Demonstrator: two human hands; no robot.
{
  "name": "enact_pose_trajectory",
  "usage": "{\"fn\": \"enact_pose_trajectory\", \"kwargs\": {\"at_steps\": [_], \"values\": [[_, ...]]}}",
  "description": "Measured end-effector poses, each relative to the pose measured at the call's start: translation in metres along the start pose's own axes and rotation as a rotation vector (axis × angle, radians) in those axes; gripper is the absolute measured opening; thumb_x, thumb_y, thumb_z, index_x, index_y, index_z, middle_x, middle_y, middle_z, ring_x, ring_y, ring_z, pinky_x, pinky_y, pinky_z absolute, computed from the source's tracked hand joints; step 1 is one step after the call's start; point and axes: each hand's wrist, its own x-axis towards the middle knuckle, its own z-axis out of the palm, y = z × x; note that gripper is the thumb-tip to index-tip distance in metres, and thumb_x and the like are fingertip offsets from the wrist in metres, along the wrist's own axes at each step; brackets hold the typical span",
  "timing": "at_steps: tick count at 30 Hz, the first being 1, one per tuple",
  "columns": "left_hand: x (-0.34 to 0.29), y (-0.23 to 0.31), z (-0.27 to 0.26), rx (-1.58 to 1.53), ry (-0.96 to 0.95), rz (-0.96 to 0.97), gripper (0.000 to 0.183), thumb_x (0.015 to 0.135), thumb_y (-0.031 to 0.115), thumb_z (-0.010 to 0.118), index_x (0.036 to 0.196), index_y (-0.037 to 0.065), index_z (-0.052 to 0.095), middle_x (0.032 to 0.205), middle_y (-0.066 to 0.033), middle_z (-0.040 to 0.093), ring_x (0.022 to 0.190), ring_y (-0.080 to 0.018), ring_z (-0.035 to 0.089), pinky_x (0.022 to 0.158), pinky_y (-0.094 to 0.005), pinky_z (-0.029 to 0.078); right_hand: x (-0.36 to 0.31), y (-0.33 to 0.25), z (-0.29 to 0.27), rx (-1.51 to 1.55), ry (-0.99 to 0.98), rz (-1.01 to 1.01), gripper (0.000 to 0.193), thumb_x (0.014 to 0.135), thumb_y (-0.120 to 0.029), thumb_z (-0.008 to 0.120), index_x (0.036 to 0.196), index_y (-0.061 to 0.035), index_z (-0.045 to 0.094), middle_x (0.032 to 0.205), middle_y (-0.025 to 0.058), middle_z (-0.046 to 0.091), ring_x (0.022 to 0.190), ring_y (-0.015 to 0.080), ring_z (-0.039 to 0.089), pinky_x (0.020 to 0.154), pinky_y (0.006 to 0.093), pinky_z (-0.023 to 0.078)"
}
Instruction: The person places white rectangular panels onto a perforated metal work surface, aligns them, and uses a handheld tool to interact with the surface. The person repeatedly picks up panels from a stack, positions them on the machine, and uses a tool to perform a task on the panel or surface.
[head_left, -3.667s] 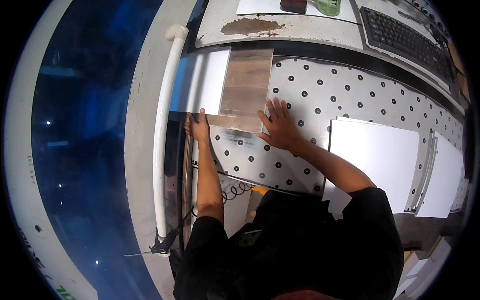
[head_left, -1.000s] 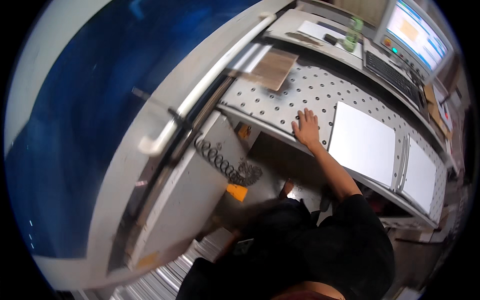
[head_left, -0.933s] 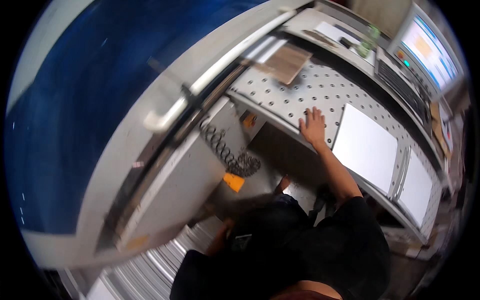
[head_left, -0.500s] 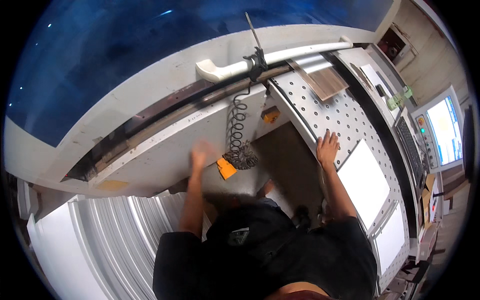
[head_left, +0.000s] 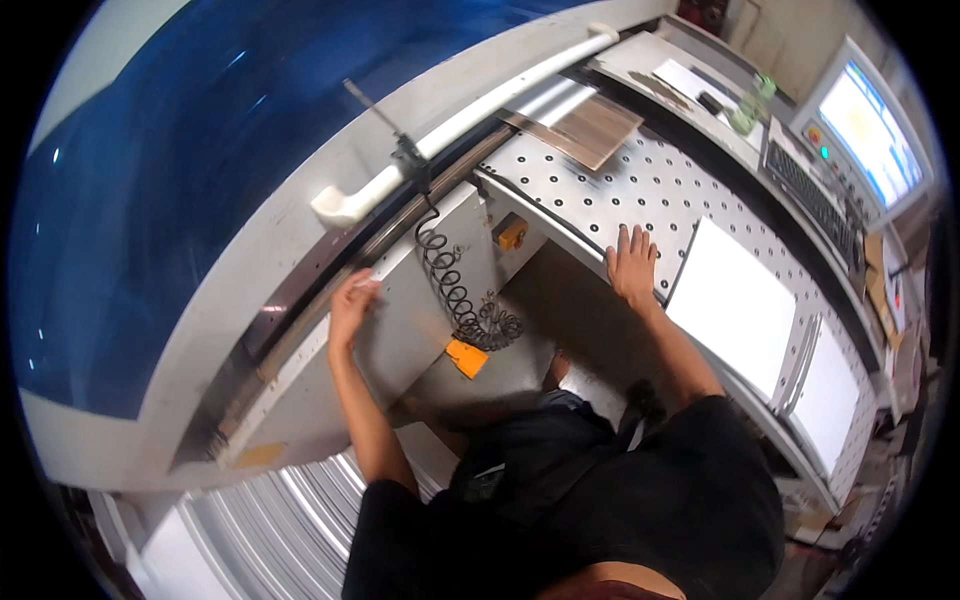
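From where I stand, the person's right grip (head_left: 632, 270) is released, fingers spread flat on a silver metal surface (head_left: 645, 195) dotted with black discs. A flat white rectangular panel (head_left: 735, 308) lies on that surface just beside it, to its right. Farther over, up and leftward, lies a brown wood-grain panel (head_left: 600, 130), its long visible edge slanting out from the white tubular rail (head_left: 470, 123); the right grip is the nearer. The left grip (head_left: 351, 305) is half-curled near the machine's edge; I cannot tell whether it grasps anything.
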Motion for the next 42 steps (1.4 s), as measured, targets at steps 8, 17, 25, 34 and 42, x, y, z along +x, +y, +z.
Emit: {"fn": "enact_pose_trajectory", "kwargs": {"at_steps": [8,17,25,34,42], "values": [[0.001,0.182,0.051,0.104,0.424,0.698,0.030,0.105,0.021,0.056,0.119,-0.002,0.068,0.092,-0.0117,0.074,0.089,-0.0177,0.069,0.087,-0.0318,0.053,0.009,0.025,0.005,0.045,-0.127,-0.062,0.073,0.104,-0.054,0.035,0.155,-0.0018,0.031,0.158,0.0346,0.026,0.149,0.0509,0.022,0.119,0.0639,0.016],[0.074,0.154,0.074,1.042,0.779,0.665,0.028,0.094,0.025,0.062,0.094,0.001,0.076,0.089,-0.0172,0.072,0.083,-0.0364,0.063,0.076,-0.0483,0.050,0.006,0.015,-0.012,0.050,-0.141,-0.012,0.077,0.103,-0.059,0.031,0.156,-0.0031,0.031,0.160,0.0302,0.026,0.151,0.0463,0.020,0.122,0.0602,0.015],[0.070,0.140,0.040,1.065,0.771,0.701,0.036,0.099,0.030,0.059,0.096,-0.002,0.075,0.086,-0.0188,0.070,0.084,-0.0353,0.060,0.078,-0.0461,0.048,0.004,0.009,-0.016,0.149,-0.121,0.030,0.075,0.101,-0.057,0.040,0.155,-0.0052,0.035,0.161,0.0249,0.029,0.152,0.0400,0.022,0.124,0.0551,0.015],[0.071,0.161,0.074,0.941,0.481,0.681,0.043,0.105,0.029,0.049,0.095,-0.010,0.064,0.061,-0.0136,0.051,0.057,-0.0242,0.039,0.056,-0.0431,0.035,0.002,0.028,-0.011,0.266,-0.047,0.092,0.069,0.099,-0.050,0.050,0.150,-0.0035,0.043,0.158,0.0253,0.034,0.151,0.0390,0.026,0.124,0.0528,0.017],[0.080,0.150,0.052,0.988,0.630,0.688,0.036,0.101,0.024,0.052,0.096,-0.009,0.067,0.064,-0.0174,0.058,0.057,-0.0290,0.048,0.059,-0.0475,0.039,0.001,0.029,-0.018,0.352,-0.039,0.084,0.066,0.096,-0.045,0.056,0.147,-0.0031,0.048,0.157,0.0245,0.035,0.150,0.0385,0.027,0.124,0.0525,0.017]]}}
